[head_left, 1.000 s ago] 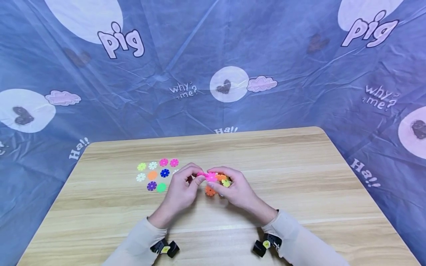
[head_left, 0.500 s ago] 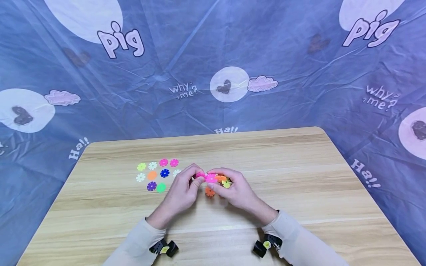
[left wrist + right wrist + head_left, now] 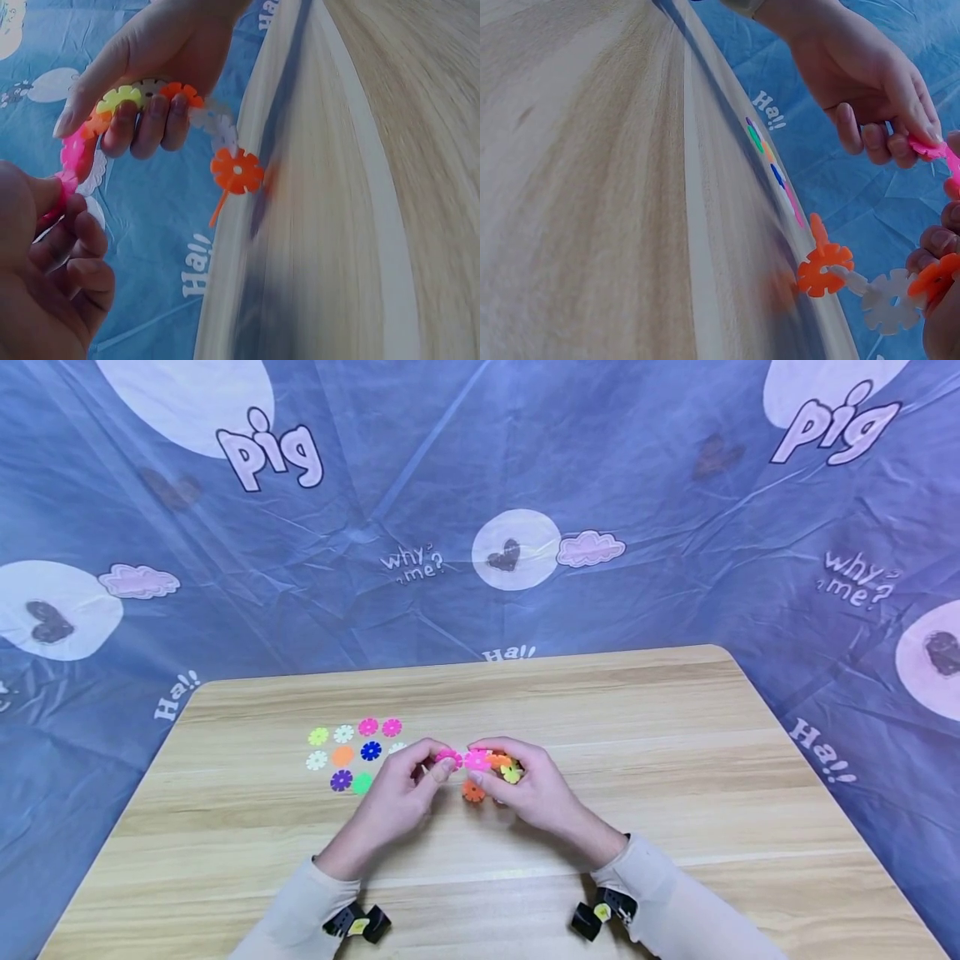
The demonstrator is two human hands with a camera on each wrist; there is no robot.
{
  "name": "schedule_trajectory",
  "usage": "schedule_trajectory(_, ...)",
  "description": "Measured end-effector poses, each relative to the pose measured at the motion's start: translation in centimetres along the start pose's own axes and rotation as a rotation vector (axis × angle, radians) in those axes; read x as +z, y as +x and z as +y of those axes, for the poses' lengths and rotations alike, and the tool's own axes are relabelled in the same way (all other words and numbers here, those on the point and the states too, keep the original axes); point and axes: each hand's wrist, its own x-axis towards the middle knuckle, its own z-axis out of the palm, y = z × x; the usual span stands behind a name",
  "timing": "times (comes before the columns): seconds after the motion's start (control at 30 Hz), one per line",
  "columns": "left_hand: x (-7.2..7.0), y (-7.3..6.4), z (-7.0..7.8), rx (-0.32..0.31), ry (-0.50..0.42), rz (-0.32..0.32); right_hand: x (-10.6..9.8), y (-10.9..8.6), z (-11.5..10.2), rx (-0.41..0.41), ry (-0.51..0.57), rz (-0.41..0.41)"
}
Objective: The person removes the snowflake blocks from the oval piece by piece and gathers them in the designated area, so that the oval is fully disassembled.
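Note:
In the head view my left hand (image 3: 399, 789) pinches a pink snowflake disc (image 3: 448, 758) between thumb and fingers. My right hand (image 3: 542, 789) grips a chain of interlocking notched discs, with another pink disc (image 3: 477, 762) at its near end, meeting the left one. The left wrist view shows the chain curving under the right hand's fingers: orange, a yellow disc (image 3: 118, 99), white and orange pieces. From its loose end hangs an orange disc (image 3: 238, 171), linked to pale discs (image 3: 892, 301). Part of the chain is hidden behind the right hand's fingers.
Loose discs lie on the wooden table (image 3: 225, 827) left of the hands, among them a blue disc (image 3: 371, 751), a purple disc (image 3: 341, 780) and a green disc (image 3: 362, 783). A printed blue cloth (image 3: 360, 602) hangs behind the table's back edge.
My left hand and forearm have shifted slightly left and down, and more of its pink disc shows. The right hand holds the chain in nearly the same place.

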Motion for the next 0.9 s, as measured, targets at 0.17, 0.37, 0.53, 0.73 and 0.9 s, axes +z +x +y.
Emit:
schedule_trajectory(0.17,-0.7,-0.4,-0.3,-0.061,0.008,-0.063,0.0,0.0,0.0,0.009,-0.007,0.004)
schedule_trajectory(0.37,-1.3,-0.7,-0.7,-0.090,0.048,-0.063,0.0,-0.1,0.1,0.028,-0.023,0.004)
schedule_trajectory(0.53,-2.1,-0.9,-1.1,-0.112,0.055,-0.052,0.0,-0.1,0.0,0.047,-0.026,0.000)
schedule_trajectory(0.73,-3.0,-1.1,-1.8,-0.139,0.117,-0.034,0.0,-0.1,-0.1,0.054,-0.038,0.004)
schedule_trajectory(0.9,-3.6,-1.3,-2.4,-0.177,0.139,-0.024,0.0,-0.1,-0.2,0.039,-0.042,0.007)
